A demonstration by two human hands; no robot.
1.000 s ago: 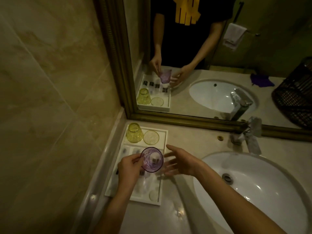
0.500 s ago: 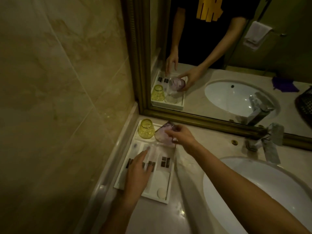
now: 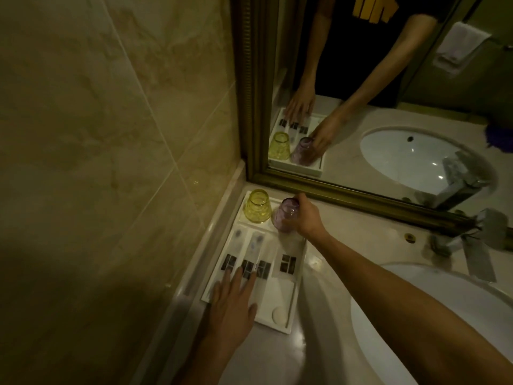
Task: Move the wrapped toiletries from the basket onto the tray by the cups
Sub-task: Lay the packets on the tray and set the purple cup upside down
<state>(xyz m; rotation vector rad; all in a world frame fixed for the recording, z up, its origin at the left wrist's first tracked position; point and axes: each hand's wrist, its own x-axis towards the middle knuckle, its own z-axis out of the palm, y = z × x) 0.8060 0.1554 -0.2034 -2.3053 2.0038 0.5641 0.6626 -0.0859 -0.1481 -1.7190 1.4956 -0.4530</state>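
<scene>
A white tray lies on the counter in the corner by the wall. Several wrapped toiletries with dark labels lie side by side in it. At its far end a yellow cup stands upside down. Beside that cup my right hand grips a purple cup, also upside down, resting on the tray. My left hand lies flat on the tray's near left part, fingers spread, fingertips on the wrapped toiletries. A small round soap sits at the near end. The basket is out of view.
A white sink fills the right side, with a chrome faucet behind it. A gold-framed mirror rises at the back of the counter. A tiled wall closes the left side.
The purple cup passed from my left hand to my right, was turned upside down and set beside the yellow cup. My left hand dropped flat onto the tray.
</scene>
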